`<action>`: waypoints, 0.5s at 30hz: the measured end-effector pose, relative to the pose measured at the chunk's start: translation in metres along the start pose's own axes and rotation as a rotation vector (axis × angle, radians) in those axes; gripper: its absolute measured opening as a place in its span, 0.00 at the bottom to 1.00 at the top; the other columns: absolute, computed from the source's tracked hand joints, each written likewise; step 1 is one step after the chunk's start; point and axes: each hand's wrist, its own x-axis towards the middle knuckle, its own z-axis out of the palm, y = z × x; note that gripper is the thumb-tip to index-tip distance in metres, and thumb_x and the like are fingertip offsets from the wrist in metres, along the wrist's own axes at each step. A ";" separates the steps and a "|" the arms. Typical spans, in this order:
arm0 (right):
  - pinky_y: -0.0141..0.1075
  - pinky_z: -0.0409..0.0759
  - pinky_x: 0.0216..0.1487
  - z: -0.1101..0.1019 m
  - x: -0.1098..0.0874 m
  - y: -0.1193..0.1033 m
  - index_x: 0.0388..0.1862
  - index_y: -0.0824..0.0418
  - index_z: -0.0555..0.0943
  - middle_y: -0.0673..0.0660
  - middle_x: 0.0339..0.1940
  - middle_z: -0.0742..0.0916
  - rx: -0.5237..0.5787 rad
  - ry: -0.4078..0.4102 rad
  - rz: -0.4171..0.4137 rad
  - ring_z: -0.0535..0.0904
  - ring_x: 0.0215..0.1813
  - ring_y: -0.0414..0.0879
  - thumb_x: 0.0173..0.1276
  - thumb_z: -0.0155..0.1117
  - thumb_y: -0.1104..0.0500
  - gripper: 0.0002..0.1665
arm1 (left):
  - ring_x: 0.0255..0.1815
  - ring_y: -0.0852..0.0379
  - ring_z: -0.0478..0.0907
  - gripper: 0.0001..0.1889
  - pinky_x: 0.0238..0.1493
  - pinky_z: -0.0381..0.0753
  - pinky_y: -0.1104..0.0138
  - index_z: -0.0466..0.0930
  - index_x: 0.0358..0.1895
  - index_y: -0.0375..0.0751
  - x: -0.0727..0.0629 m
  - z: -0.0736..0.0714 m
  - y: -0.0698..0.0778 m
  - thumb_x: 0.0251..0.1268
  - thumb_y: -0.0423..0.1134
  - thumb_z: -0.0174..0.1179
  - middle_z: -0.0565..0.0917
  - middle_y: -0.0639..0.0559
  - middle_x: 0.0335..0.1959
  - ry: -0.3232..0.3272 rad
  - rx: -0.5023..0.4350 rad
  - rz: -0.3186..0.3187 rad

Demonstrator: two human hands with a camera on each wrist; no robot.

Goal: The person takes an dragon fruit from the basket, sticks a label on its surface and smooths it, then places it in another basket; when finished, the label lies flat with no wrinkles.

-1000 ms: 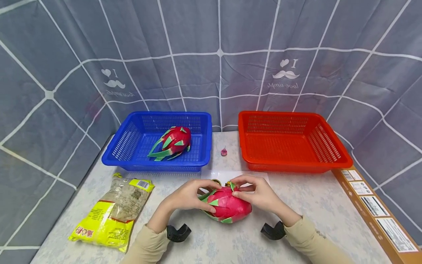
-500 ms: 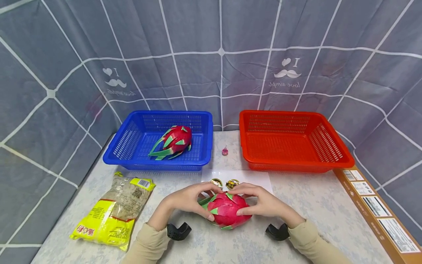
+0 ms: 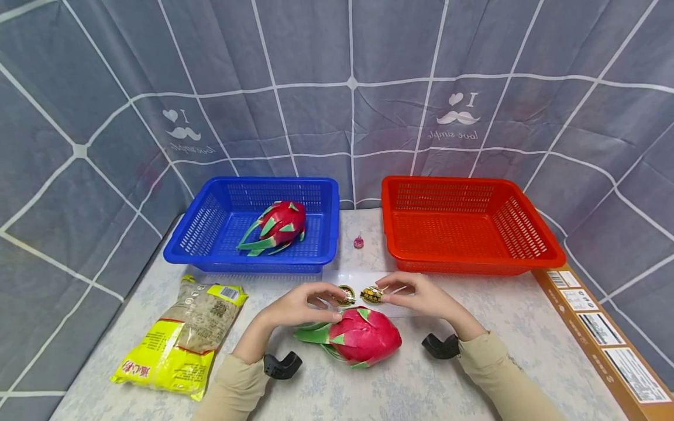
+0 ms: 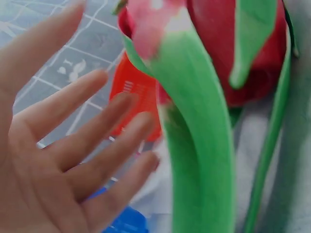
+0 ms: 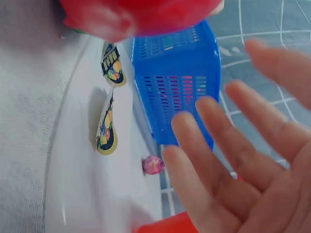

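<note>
A red dragon fruit [image 3: 368, 336] lies on the tabletop [image 3: 337, 397], its long green leaves trailing toward nine o'clock. Taking it as the dial's centre, the left hand [image 3: 297, 307] is at ten o'clock, fingers spread and gripping nothing; whether its thumb touches the fruit cannot be told. The right hand [image 3: 423, 299] is at two, fingers extended apart, holding nothing, just beside the black-and-gold sticker [image 3: 372, 294] at twelve. A similar round label [image 3: 346, 295] sits at eleven; both are on a white sheet [image 3: 360, 279]. Between ten and eleven, a blue basket [image 3: 250, 260] contains another dragon fruit [image 3: 284, 223].
</note>
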 end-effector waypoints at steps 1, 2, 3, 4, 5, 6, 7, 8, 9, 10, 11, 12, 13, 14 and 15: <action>0.35 0.80 0.44 0.000 0.002 0.002 0.50 0.69 0.79 0.63 0.45 0.84 0.002 0.019 0.018 0.82 0.44 0.48 0.63 0.66 0.58 0.20 | 0.47 0.46 0.79 0.19 0.49 0.78 0.60 0.76 0.53 0.30 0.001 0.000 -0.003 0.59 0.35 0.64 0.80 0.38 0.48 0.046 -0.014 0.000; 0.35 0.80 0.42 0.000 0.004 0.005 0.49 0.69 0.79 0.63 0.44 0.84 0.006 0.037 0.035 0.82 0.42 0.47 0.63 0.66 0.58 0.19 | 0.47 0.46 0.79 0.18 0.48 0.78 0.61 0.76 0.52 0.29 0.001 0.000 -0.005 0.60 0.34 0.63 0.80 0.37 0.47 0.091 -0.027 -0.004; 0.35 0.80 0.41 0.000 0.006 0.008 0.49 0.70 0.79 0.63 0.43 0.84 0.012 0.052 0.049 0.82 0.41 0.46 0.63 0.65 0.59 0.19 | 0.47 0.46 0.79 0.17 0.47 0.78 0.63 0.76 0.52 0.28 0.002 0.000 -0.008 0.61 0.33 0.61 0.81 0.36 0.46 0.131 -0.032 -0.008; 0.35 0.80 0.41 0.000 0.007 0.011 0.48 0.70 0.79 0.63 0.43 0.85 0.023 0.063 0.073 0.82 0.40 0.45 0.62 0.66 0.60 0.19 | 0.46 0.47 0.79 0.16 0.46 0.78 0.64 0.76 0.51 0.27 0.002 0.000 -0.010 0.62 0.32 0.61 0.81 0.36 0.46 0.163 -0.042 -0.016; 0.34 0.80 0.40 0.001 0.008 0.014 0.48 0.70 0.79 0.62 0.42 0.85 0.022 0.073 0.089 0.82 0.40 0.45 0.62 0.66 0.60 0.19 | 0.46 0.48 0.79 0.16 0.46 0.78 0.65 0.76 0.51 0.27 0.003 0.000 -0.013 0.63 0.32 0.60 0.81 0.36 0.46 0.187 -0.051 -0.024; 0.34 0.80 0.40 0.001 0.009 0.017 0.48 0.70 0.80 0.61 0.42 0.85 0.021 0.080 0.105 0.82 0.39 0.45 0.62 0.67 0.60 0.18 | 0.46 0.48 0.79 0.15 0.46 0.77 0.66 0.76 0.51 0.27 0.003 -0.001 -0.016 0.63 0.31 0.59 0.81 0.36 0.46 0.201 -0.059 -0.029; 0.34 0.79 0.40 0.002 0.010 0.020 0.48 0.70 0.80 0.61 0.42 0.85 0.016 0.082 0.119 0.82 0.39 0.45 0.61 0.67 0.60 0.18 | 0.47 0.49 0.78 0.15 0.46 0.77 0.67 0.76 0.52 0.26 0.003 -0.002 -0.018 0.64 0.31 0.58 0.80 0.35 0.46 0.208 -0.068 -0.035; 0.33 0.79 0.40 0.003 0.010 0.023 0.47 0.69 0.80 0.60 0.41 0.85 0.015 0.081 0.130 0.82 0.39 0.46 0.61 0.67 0.60 0.18 | 0.47 0.49 0.78 0.15 0.45 0.77 0.67 0.75 0.52 0.26 0.003 -0.002 -0.021 0.64 0.31 0.57 0.80 0.34 0.47 0.209 -0.072 -0.040; 0.33 0.79 0.40 0.003 0.011 0.026 0.47 0.68 0.80 0.60 0.41 0.86 0.013 0.079 0.142 0.82 0.39 0.46 0.61 0.68 0.60 0.18 | 0.48 0.49 0.78 0.15 0.46 0.77 0.67 0.75 0.52 0.25 0.003 -0.003 -0.023 0.65 0.31 0.57 0.80 0.34 0.47 0.205 -0.076 -0.044; 0.32 0.79 0.40 0.004 0.011 0.029 0.47 0.68 0.80 0.59 0.41 0.86 0.012 0.076 0.156 0.83 0.40 0.46 0.60 0.68 0.60 0.18 | 0.48 0.50 0.78 0.15 0.47 0.77 0.67 0.74 0.52 0.25 0.004 -0.004 -0.026 0.65 0.31 0.57 0.80 0.34 0.47 0.200 -0.078 -0.053; 0.32 0.78 0.41 0.006 0.011 0.032 0.47 0.67 0.80 0.58 0.41 0.86 0.010 0.071 0.169 0.83 0.41 0.46 0.60 0.69 0.60 0.18 | 0.49 0.50 0.78 0.15 0.47 0.76 0.67 0.74 0.53 0.25 0.004 -0.004 -0.029 0.65 0.31 0.56 0.79 0.34 0.48 0.193 -0.078 -0.065; 0.31 0.78 0.42 0.007 0.011 0.034 0.47 0.66 0.81 0.58 0.41 0.86 0.012 0.067 0.182 0.83 0.41 0.46 0.59 0.69 0.60 0.18 | 0.49 0.50 0.78 0.16 0.48 0.76 0.67 0.74 0.53 0.26 0.003 -0.005 -0.031 0.66 0.32 0.56 0.79 0.34 0.48 0.184 -0.074 -0.075; 0.31 0.78 0.42 0.008 0.011 0.037 0.47 0.66 0.80 0.58 0.41 0.86 0.014 0.063 0.189 0.83 0.42 0.46 0.59 0.69 0.61 0.18 | 0.50 0.51 0.78 0.16 0.49 0.76 0.67 0.74 0.53 0.26 0.004 -0.005 -0.032 0.66 0.32 0.57 0.79 0.35 0.48 0.176 -0.071 -0.086; 0.31 0.78 0.42 0.009 0.011 0.040 0.48 0.66 0.80 0.58 0.41 0.86 0.015 0.062 0.197 0.83 0.42 0.46 0.59 0.69 0.61 0.18 | 0.51 0.50 0.77 0.17 0.50 0.75 0.67 0.74 0.53 0.27 0.004 -0.005 -0.034 0.66 0.34 0.57 0.80 0.36 0.49 0.167 -0.067 -0.100; 0.31 0.78 0.42 0.010 0.011 0.042 0.48 0.65 0.81 0.57 0.41 0.86 0.013 0.065 0.208 0.83 0.42 0.46 0.59 0.69 0.61 0.18 | 0.51 0.50 0.77 0.17 0.51 0.75 0.66 0.74 0.54 0.27 0.004 -0.006 -0.036 0.66 0.34 0.57 0.80 0.37 0.49 0.154 -0.068 -0.113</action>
